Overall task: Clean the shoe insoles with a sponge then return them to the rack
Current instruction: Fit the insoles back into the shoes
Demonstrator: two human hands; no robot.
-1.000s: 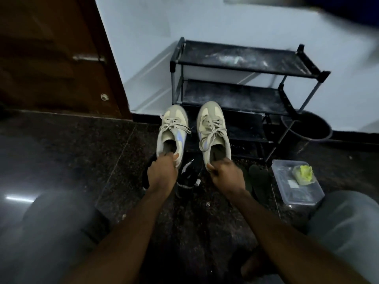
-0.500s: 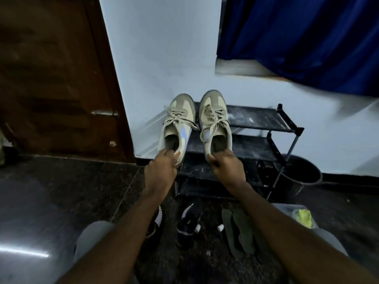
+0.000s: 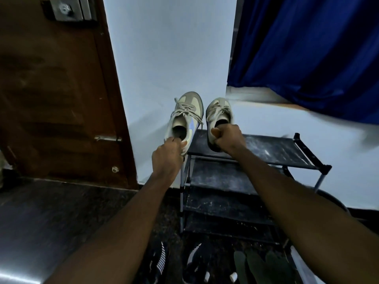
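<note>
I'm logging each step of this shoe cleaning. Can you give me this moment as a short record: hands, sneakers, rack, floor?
left hand: grips the heel of the left sneaker
right hand: grips the heel of the right sneaker
sneakers: beige, laced, toes toward the wall, at top-shelf height; contact with the shelf cannot be told
rack: black, tiered, dusty top shelf
floor: green insoles and dark shoes lie before the rack

Shoes above rack, insoles on floor below
</note>
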